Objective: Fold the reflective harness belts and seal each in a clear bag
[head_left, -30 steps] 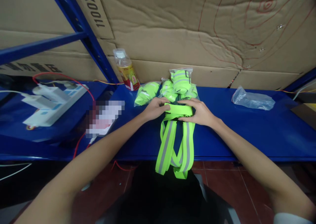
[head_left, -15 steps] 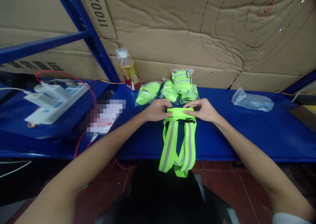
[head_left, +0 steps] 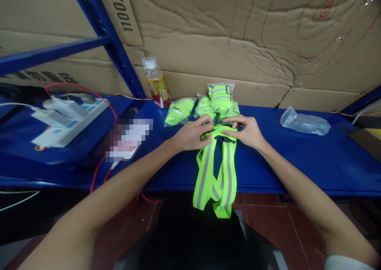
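A neon-yellow reflective strap vest [head_left: 216,171] with grey bands lies on the blue shelf [head_left: 297,159], its loops hanging over the front edge. My left hand [head_left: 192,134] and my right hand [head_left: 244,131] both pinch its top band, fingers closed on the fabric. Just behind my hands sit several bagged, folded vests [head_left: 208,103].
A drink bottle [head_left: 156,83] stands at the back against cardboard. An empty plastic bag [head_left: 303,121] lies to the right. A white power strip [head_left: 64,119] with plugs and red cable [head_left: 101,171] sits at left. A blue upright post [head_left: 110,40] rises left of the bottle.
My hands have drawn closer together and bunched the vest's top band upward. The hanging loops have shifted slightly.
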A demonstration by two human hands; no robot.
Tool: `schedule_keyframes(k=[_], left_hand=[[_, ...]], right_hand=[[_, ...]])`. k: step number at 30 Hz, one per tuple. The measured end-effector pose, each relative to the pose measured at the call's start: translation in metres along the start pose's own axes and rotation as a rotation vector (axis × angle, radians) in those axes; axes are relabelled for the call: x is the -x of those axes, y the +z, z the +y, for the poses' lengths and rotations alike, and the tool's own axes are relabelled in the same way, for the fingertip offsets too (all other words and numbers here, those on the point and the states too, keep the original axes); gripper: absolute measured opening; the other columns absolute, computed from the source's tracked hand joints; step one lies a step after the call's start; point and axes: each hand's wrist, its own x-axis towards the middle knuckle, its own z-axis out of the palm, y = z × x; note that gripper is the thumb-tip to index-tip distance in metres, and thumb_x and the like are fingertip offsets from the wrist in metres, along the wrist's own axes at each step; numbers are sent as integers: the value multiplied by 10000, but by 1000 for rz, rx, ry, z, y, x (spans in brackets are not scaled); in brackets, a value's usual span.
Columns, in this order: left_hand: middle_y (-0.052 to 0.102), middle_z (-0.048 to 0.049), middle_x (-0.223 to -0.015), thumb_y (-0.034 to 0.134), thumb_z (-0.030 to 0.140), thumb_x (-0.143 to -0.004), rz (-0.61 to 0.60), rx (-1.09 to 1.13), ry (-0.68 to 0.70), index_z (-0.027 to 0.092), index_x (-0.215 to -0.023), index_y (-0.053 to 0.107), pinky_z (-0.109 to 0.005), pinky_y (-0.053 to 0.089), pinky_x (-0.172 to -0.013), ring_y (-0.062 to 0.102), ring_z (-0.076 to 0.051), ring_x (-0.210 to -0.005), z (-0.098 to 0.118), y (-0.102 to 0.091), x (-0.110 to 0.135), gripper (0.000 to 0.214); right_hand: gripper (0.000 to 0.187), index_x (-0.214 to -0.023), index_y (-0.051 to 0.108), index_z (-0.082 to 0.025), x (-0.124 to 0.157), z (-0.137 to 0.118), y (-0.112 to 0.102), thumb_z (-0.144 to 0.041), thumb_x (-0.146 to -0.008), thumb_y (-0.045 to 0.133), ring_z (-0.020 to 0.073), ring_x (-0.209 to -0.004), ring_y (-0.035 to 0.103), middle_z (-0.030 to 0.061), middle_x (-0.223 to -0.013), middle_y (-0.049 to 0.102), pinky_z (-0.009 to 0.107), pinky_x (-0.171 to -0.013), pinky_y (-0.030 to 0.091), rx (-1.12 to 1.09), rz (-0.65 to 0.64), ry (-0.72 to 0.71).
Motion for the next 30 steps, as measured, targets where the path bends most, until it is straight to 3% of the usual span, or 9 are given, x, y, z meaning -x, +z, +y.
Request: schedule_keyframes(k=[4, 8, 11, 16, 20, 25, 28, 30], left_hand=[[662, -102, -1201, 515, 260, -1013, -16, -229, 94, 199, -959, 605, -298, 364, -527, 534, -113, -667, 5, 1, -2, 121], [670, -105, -1178, 476, 226, -1040, -77, -386, 160, 190, -1014, 654, -298, 371, -535, 607, -148, -775, 8, 2, -3, 183], [676, -107, -1203, 500, 217, -1053, -83, -435, 190, 193, -1032, 677, -287, 455, -601, 661, -173, -892, 7, 3, -1, 180], [700, -89, -1187, 508, 147, -1066, 78, -531, 286, 212, -983, 682, -294, 523, -708, 692, -188, -990, 3, 5, 0, 204], [718, -81, -1077, 553, 186, -1065, 147, -672, 372, 183, -999, 674, -288, 501, -664, 704, -187, -937, -2, 7, -3, 139], [730, -64, -1033, 579, 271, -1060, 156, -546, 308, 177, -1107, 671, -284, 477, -603, 723, -185, -933, -12, 7, -3, 140], [730, -52, -1089, 579, 261, -1069, 143, -406, 250, 223, -1246, 685, -258, 466, -597, 724, -165, -945, -16, 8, 0, 210], [721, -42, -1073, 581, 278, -1077, 145, -313, 237, 245, -1226, 712, -248, 478, -619, 716, -153, -924, -17, 10, 0, 201]], right_hand=[[681, -1306, 829, -173, 0, -4, -3, -586, -774, 928, 147, -614, 473, -50, -621, 540, 342, -688, 451, 57, -34, 1], [470, -1140, 890, -220, 2, -8, -4, -610, -881, 851, 190, -693, 552, 15, -690, 649, 368, -736, 456, 227, -66, -84], [444, -1204, 872, -241, 4, -10, -4, -601, -960, 779, 225, -761, 578, 49, -765, 690, 392, -783, 473, 348, -74, -195], [413, -1310, 811, -240, 6, -12, -5, -532, -1043, 691, 280, -901, 617, 85, -855, 715, 404, -814, 501, 508, -9, -337], [313, -1128, 824, -242, 7, -7, -1, -514, -1051, 689, 270, -894, 610, 70, -828, 713, 381, -747, 500, 588, 40, -401], [283, -945, 813, -245, 8, -2, 4, -481, -1052, 700, 262, -913, 606, 74, -865, 695, 362, -660, 467, 643, -27, -397], [299, -885, 798, -238, 9, -2, 5, -498, -1021, 742, 260, -914, 600, 85, -906, 646, 355, -616, 438, 651, -19, -364], [311, -831, 774, -234, 9, -3, 5, -504, -985, 788, 270, -968, 611, 101, -997, 621, 358, -631, 457, 642, -2, -345]])
